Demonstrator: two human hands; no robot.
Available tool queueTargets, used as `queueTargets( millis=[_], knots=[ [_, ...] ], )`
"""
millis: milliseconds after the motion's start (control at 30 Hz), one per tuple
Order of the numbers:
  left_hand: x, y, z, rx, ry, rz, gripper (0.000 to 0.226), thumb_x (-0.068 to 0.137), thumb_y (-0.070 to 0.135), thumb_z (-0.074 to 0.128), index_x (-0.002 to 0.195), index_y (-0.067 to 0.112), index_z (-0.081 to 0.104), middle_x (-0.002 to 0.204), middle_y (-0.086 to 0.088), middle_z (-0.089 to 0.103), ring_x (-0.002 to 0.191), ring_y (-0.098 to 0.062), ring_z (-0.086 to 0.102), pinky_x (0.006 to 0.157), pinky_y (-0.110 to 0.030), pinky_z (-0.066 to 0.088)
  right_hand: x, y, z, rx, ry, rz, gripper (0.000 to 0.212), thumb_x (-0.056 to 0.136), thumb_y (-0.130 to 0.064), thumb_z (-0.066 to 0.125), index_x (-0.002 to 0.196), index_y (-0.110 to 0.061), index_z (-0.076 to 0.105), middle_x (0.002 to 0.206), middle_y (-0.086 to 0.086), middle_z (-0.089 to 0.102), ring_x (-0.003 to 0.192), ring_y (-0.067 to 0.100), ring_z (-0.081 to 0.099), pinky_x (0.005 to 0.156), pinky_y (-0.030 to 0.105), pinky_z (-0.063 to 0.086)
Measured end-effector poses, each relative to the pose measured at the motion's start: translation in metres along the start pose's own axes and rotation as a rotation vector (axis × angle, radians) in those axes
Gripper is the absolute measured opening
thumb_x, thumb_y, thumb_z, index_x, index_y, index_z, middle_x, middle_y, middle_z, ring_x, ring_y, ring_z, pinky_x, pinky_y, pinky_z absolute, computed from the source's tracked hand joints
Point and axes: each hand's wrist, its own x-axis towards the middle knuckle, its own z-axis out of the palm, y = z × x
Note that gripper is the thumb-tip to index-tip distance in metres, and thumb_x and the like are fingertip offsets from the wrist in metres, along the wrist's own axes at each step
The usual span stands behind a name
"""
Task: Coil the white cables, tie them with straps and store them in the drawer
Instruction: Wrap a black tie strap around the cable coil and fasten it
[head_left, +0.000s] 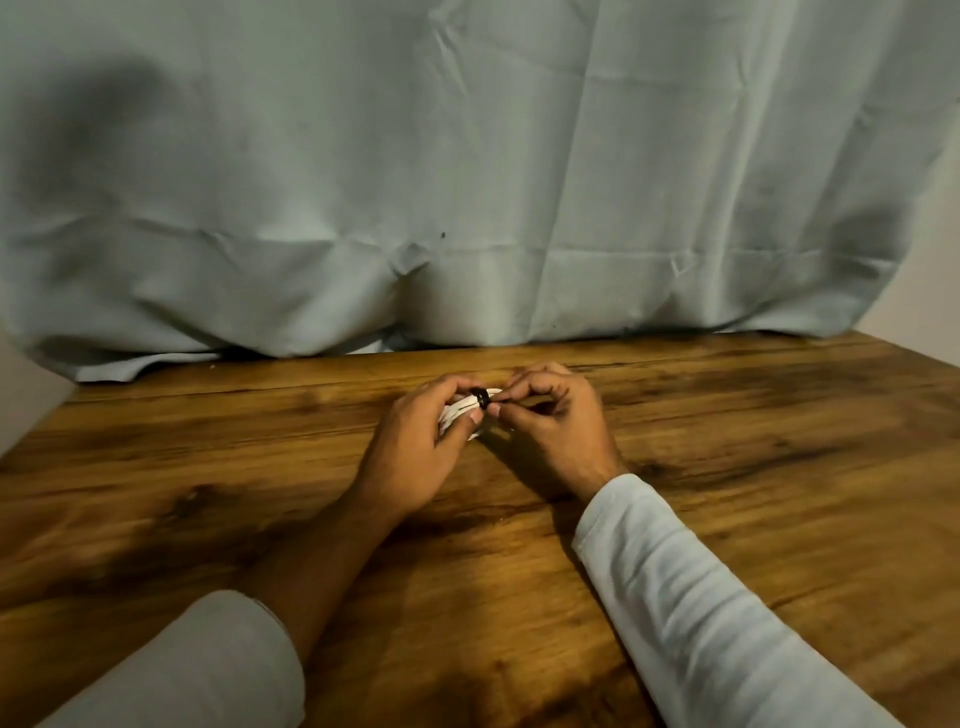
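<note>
Left sleeve (208, 670): pale, pushed up the forearm, at the lower left corner over the table edge.
Left hand (415, 447): reaches in from the lower left, just above the table near its middle; the fingers and thumb are curled round a small bundle of cable, with the thumb tip pressing on it close to the strap.
Cable (456, 411): white, gathered into a small bundle of several strands side by side; it sits in the left hand's grip, mostly hidden by the fingers, close over the table top between the two hands.
Strap (480, 399): black, a narrow band wrapped across the bundle at its right end, just beside the left thumb.
Right hand (556, 421): comes in from the lower right and meets the left hand; thumb and forefinger pinch at the strap, the other fingers curled loosely behind.
Right sleeve (701, 597): pale, ribbed, down to the wrist.
Table (753, 441): dark-grained brown wood, filling the lower half of the view.
Cloth (467, 182): pale grey-blue, creased, hanging behind the table with its hem resting on the far edge.
</note>
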Motion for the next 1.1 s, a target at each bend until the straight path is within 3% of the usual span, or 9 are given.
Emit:
queueTargets(
  millis=[67, 200, 333, 433, 600, 867, 933, 1033, 1100],
  knots=[
    [0.001, 0.001, 0.0, -0.026, -0.018, -0.01, 0.027, 0.1, 0.026, 0.063, 0.127, 0.026, 0.068, 0.111, 0.016, 0.072, 0.104, 0.002, 0.065, 0.088, -0.026, 0.053, 0.001, -0.001, -0.001, -0.025, 0.016, 0.011, 0.019, 0.079, -0.006, 0.086, 0.075, -0.022, 0.076, 0.09, 0.002, 0.067, 0.086, 0.018, 0.067, 0.081, 0.038, 0.058],
    [0.002, -0.003, 0.001, -0.03, -0.024, -0.011, 0.033, 0.101, 0.028, 0.059, 0.134, 0.026, 0.066, 0.117, 0.012, 0.073, 0.109, -0.003, 0.066, 0.094, -0.031, 0.054, 0.002, 0.002, 0.0, -0.047, -0.028, 0.009, 0.01, 0.08, -0.01, 0.083, 0.077, -0.017, 0.077, 0.084, 0.0, 0.072, 0.081, 0.024, 0.07, 0.079, 0.051, 0.058],
    [0.002, -0.001, 0.001, -0.026, 0.007, 0.007, 0.034, 0.103, 0.021, 0.058, 0.136, 0.026, 0.064, 0.116, 0.012, 0.072, 0.108, -0.002, 0.066, 0.09, -0.022, 0.051, 0.001, 0.002, 0.002, -0.078, -0.087, 0.011, 0.009, 0.083, -0.014, 0.082, 0.078, -0.017, 0.076, 0.083, -0.003, 0.072, 0.081, 0.02, 0.07, 0.078, 0.051, 0.058],
    [0.003, -0.001, 0.002, -0.012, 0.021, 0.025, 0.032, 0.102, 0.017, 0.057, 0.132, 0.024, 0.067, 0.123, 0.011, 0.072, 0.113, -0.002, 0.065, 0.097, -0.027, 0.052, 0.0, 0.0, 0.002, -0.092, -0.124, 0.016, 0.009, 0.084, -0.015, 0.081, 0.078, -0.017, 0.075, 0.083, -0.003, 0.072, 0.08, 0.02, 0.07, 0.077, 0.051, 0.058],
    [0.003, -0.003, 0.005, 0.013, 0.014, 0.0, 0.032, 0.1, 0.027, 0.053, 0.129, 0.026, 0.067, 0.12, 0.012, 0.072, 0.11, -0.005, 0.067, 0.093, -0.037, 0.055, 0.002, 0.002, 0.001, -0.085, -0.168, 0.029, 0.01, 0.079, -0.025, 0.079, 0.079, -0.016, 0.074, 0.082, 0.001, 0.075, 0.08, 0.026, 0.072, 0.077, 0.053, 0.058],
    [0.004, -0.004, 0.004, 0.007, -0.011, -0.032, 0.022, 0.103, 0.024, 0.053, 0.12, 0.029, 0.065, 0.109, 0.01, 0.073, 0.098, -0.008, 0.067, 0.083, -0.037, 0.056, 0.001, -0.001, 0.002, 0.041, -0.235, 0.095, 0.011, 0.078, -0.025, 0.081, 0.078, -0.015, 0.076, 0.08, 0.006, 0.076, 0.078, 0.027, 0.071, 0.08, 0.057, 0.059],
    [0.005, -0.004, 0.002, 0.033, -0.001, -0.044, 0.019, 0.103, 0.022, 0.055, 0.117, 0.028, 0.066, 0.105, 0.009, 0.073, 0.094, -0.008, 0.067, 0.08, -0.032, 0.053, -0.001, -0.001, 0.003, 0.184, -0.214, 0.164, 0.008, 0.085, -0.014, 0.079, 0.078, -0.017, 0.078, 0.081, 0.007, 0.077, 0.08, 0.024, 0.072, 0.081, 0.05, 0.061],
    [0.004, -0.008, -0.002, 0.028, 0.018, -0.052, 0.019, 0.1, 0.019, 0.059, 0.116, 0.027, 0.068, 0.106, 0.01, 0.073, 0.097, -0.006, 0.067, 0.081, -0.028, 0.052, -0.006, -0.005, 0.003, 0.273, -0.191, 0.164, 0.019, 0.093, 0.001, 0.07, 0.086, -0.014, 0.08, 0.083, 0.001, 0.078, 0.078, 0.008, 0.07, 0.074, 0.025, 0.054],
    [0.004, -0.01, -0.004, 0.003, 0.024, -0.052, 0.021, 0.098, 0.016, 0.063, 0.115, 0.028, 0.069, 0.108, 0.012, 0.074, 0.1, -0.004, 0.067, 0.085, -0.028, 0.053, -0.008, -0.007, 0.006, 0.314, -0.192, 0.168, 0.015, 0.094, 0.004, 0.067, 0.095, -0.006, 0.079, 0.089, 0.005, 0.079, 0.082, 0.009, 0.071, 0.075, 0.022, 0.056]
  ],
)
